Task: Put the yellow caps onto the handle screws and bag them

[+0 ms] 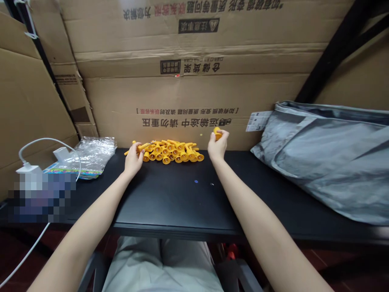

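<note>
A heap of small yellow plastic trumpet-shaped pieces [170, 152] lies at the back of the black table, most with their round open mouths facing me. At the heap's left end, my left hand [133, 159] has its fingers curled around yellow pieces; which of them it grips is partly hidden. Off to the right, my right hand [218, 147] is raised near the cardboard, apart from the heap. Between its thumb and fingers it pinches one yellow trumpet-shaped piece [216, 132], whose lower part the fingers partly cover.
Upright cardboard [194, 93] walls the table's back. A grey fabric bag [328, 162] fills the right side. Clear plastic packaging [94, 152], a white charger [28, 174] with its cable, and a blurred-out item [45, 198] lie left. A small blue bit [196, 181] lies on the black table [170, 207].
</note>
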{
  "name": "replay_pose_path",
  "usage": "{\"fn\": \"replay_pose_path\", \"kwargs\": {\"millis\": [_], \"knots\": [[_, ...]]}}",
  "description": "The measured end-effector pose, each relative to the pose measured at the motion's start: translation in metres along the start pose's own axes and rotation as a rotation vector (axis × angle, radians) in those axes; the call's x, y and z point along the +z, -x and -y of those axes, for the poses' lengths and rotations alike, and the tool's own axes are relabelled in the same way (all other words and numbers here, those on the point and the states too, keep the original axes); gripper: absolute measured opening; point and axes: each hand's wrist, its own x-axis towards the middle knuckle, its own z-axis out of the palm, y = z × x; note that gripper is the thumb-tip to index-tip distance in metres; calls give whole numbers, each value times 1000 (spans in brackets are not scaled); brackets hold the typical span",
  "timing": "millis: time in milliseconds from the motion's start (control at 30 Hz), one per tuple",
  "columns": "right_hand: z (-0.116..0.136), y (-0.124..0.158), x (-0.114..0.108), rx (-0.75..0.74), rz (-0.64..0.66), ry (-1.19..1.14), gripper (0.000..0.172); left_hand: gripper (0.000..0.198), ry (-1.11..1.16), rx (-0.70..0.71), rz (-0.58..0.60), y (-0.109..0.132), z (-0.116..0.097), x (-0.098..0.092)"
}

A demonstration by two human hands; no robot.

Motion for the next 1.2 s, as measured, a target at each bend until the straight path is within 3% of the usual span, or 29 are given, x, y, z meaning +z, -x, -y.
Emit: {"fn": "replay_pose_path", "kwargs": {"millis": [167,300,400,567,833,1200], "knots": [[34,31,-8,-73,270,-189,40,37,-103,146,192,7,-10,2],[44,48,-11,-298,574,-191,33,40,-162,150,335,12,-14,3],[46,55,-13,-465,684,-142,29,40,-201,130,383,13,-15,3],[49,59,-17,-626,745,-36,30,36,-246,121,410,12,-15,1],[52,58,-21,-685,790,152,33,36,-269,78,401,10,-9,0],[48,67,-14,-728,843,41,40,37,-267,85,417,11,-11,1]]}}
